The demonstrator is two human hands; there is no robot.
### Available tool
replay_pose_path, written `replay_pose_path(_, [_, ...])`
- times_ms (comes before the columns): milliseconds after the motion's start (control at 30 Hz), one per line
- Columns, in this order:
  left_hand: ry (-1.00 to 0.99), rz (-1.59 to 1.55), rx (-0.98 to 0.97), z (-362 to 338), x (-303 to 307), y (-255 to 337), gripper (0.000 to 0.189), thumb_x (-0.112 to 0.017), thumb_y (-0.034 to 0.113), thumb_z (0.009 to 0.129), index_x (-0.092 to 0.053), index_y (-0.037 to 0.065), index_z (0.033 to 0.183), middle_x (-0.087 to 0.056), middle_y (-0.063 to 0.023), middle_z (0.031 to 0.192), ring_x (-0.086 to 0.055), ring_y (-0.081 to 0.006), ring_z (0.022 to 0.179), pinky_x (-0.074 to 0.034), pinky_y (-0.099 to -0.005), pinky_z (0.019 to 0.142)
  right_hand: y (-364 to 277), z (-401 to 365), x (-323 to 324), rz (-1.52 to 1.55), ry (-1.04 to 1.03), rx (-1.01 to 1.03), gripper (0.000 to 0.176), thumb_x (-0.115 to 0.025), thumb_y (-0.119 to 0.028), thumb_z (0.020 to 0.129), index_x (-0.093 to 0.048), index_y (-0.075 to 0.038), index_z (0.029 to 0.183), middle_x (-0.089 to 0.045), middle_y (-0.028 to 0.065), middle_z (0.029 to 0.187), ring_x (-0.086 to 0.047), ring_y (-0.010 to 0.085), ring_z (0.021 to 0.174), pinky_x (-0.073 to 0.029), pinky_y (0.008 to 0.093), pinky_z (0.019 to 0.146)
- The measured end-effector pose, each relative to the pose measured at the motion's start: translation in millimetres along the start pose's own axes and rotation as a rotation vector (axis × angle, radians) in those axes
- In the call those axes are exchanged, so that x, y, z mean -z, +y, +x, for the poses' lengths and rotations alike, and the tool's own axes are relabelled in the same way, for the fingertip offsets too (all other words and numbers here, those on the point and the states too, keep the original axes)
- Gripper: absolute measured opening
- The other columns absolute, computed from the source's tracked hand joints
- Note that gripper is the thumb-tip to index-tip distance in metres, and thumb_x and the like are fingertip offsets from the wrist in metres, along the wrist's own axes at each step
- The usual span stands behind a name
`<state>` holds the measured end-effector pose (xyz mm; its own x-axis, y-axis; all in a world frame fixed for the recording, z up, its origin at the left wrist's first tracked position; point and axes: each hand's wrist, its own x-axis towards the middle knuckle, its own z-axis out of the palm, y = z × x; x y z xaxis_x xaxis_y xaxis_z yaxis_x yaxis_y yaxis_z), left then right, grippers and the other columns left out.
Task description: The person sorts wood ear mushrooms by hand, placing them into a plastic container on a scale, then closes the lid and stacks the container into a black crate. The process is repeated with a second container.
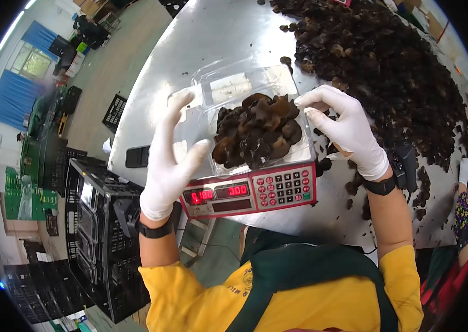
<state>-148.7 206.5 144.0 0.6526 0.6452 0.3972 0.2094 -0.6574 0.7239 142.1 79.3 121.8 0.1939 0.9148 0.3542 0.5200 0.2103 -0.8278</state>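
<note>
A clear plastic clamshell box (234,91) sits on a red digital scale (250,192), its lid tilted up at the back. Dark dried mushrooms (257,131) fill its tray. My left hand (170,160), in a white glove, grips the box's left side with thumb and fingers spread along the edge. On the opposite rim, my gloved right hand (344,128) pinches the box's right edge beside the mushrooms.
A large heap of the same dark mushrooms (378,66) covers the metal table (211,33) at the right and back. Black plastic crates (98,227) stand on the floor at my left. Another person's gloved hand (463,171) shows at the far right edge.
</note>
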Motion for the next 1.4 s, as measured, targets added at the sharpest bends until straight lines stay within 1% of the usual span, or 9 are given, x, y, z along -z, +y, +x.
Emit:
replay_pose_path(200, [-0.278,0.188,-0.198,21.8,-17.5,15.6,0.085,-0.082,0.024,0.077,-0.042,0.004,0.149,-0.042,-0.0207,0.152,-0.039,-0.0352,0.143,-0.031,-0.0436,0.119,-0.8,-1.3,-8.4,-0.110,0.000,0.127,0.019,-0.065,-0.006,0.090,-0.068,-0.003,0.108,-0.068,0.0115,0.100,-0.066,0.0236,0.093,-0.051,0.0336,0.084])
replay_pose_path(333, [-0.394,0.261,-0.170,31.2,-37.3,2.2,0.097,-0.087,0.020,0.069,-0.040,0.006,0.152,-0.043,-0.0196,0.152,-0.038,-0.0379,0.143,-0.032,-0.0444,0.119,-2.3,-5.2,-21.3,-0.221,-0.035,0.284,0.035,-0.064,-0.006,0.089,-0.063,-0.003,0.124,-0.064,0.0167,0.125,-0.060,0.0326,0.118,-0.045,0.0429,0.104])
replay_pose_path(533, [-0.339,0.537,-0.209,23.1,-56.0,5.1,0.083,-0.075,0.015,0.080,-0.036,-0.002,0.150,-0.044,-0.0247,0.148,-0.040,-0.0434,0.138,-0.031,-0.0496,0.117,8.5,-29.2,-54.2,-0.478,-0.040,0.308,0.045,-0.059,-0.031,0.097,-0.059,0.000,0.129,-0.062,0.0202,0.132,-0.056,0.0331,0.127,-0.033,0.0484,0.115])
replay_pose_path(700, [-0.426,0.373,-0.168,28.0,-45.7,10.4,0.082,-0.050,0.053,0.099,-0.030,-0.005,0.153,-0.035,-0.0290,0.153,-0.033,-0.0448,0.143,-0.023,-0.0494,0.120,15.1,-18.2,-34.2,-0.168,-0.016,0.330,0.042,-0.061,-0.026,0.096,-0.059,-0.006,0.133,-0.054,0.0222,0.142,-0.048,0.0375,0.134,-0.032,0.0487,0.116])
replay_pose_path(800, [-0.209,-0.018,-0.081,31.1,-27.5,-1.8,0.074,-0.050,0.044,0.102,-0.029,-0.004,0.155,-0.034,-0.0223,0.158,-0.029,-0.0344,0.149,-0.021,-0.0439,0.121,11.2,-24.3,-3.1,-0.171,0.091,0.225,0.035,-0.065,-0.017,0.093,-0.063,-0.006,0.126,-0.056,0.0185,0.139,-0.054,0.0360,0.127,-0.040,0.0436,0.109])
replay_pose_path(867, [-0.034,0.069,0.067,41.1,-13.8,-23.9,0.060,-0.054,0.025,0.102,-0.035,0.002,0.154,-0.042,-0.0181,0.154,-0.041,-0.0307,0.142,-0.034,-0.0410,0.115,18.1,-31.9,11.2,-0.075,0.129,0.106,0.031,-0.063,-0.009,0.091,-0.065,-0.005,0.121,-0.060,0.0166,0.133,-0.058,0.0328,0.122,-0.046,0.0393,0.104])
replay_pose_path(933, [0.047,0.311,0.158,57.8,-4.5,-44.4,0.061,-0.061,0.024,0.097,-0.040,0.001,0.150,-0.064,-0.0168,0.126,-0.062,-0.0271,0.116,-0.049,-0.0378,0.097,23.6,-37.7,18.7,-0.121,0.144,0.046,0.029,-0.061,-0.005,0.089,-0.065,-0.004,0.118,-0.063,0.0156,0.127,-0.060,0.0326,0.119,-0.047,0.0385,0.103])
replay_pose_path(1133, [-0.090,0.348,0.353,92.0,-16.8,-86.4,0.064,-0.067,0.019,0.091,-0.042,-0.003,0.146,-0.064,-0.0070,0.067,-0.065,-0.0166,0.066,-0.053,-0.0327,0.066,16.6,-43.2,5.8,-0.154,0.079,0.042,0.026,-0.063,-0.004,0.088,-0.066,-0.004,0.113,-0.065,0.0141,0.121,-0.061,0.0301,0.116,-0.047,0.0382,0.101])
replay_pose_path(1400, [0.199,-0.255,0.170,71.1,-14.5,-57.0,0.052,-0.060,-0.002,0.090,-0.050,-0.001,0.142,-0.059,0.0017,0.091,-0.054,-0.0059,0.077,-0.045,-0.0195,0.069,-1.1,-52.6,-13.5,-0.310,0.050,0.322,0.031,-0.068,-0.004,0.083,-0.066,-0.009,0.114,-0.067,0.0084,0.110,-0.063,0.0291,0.101,-0.049,0.0410,0.094])
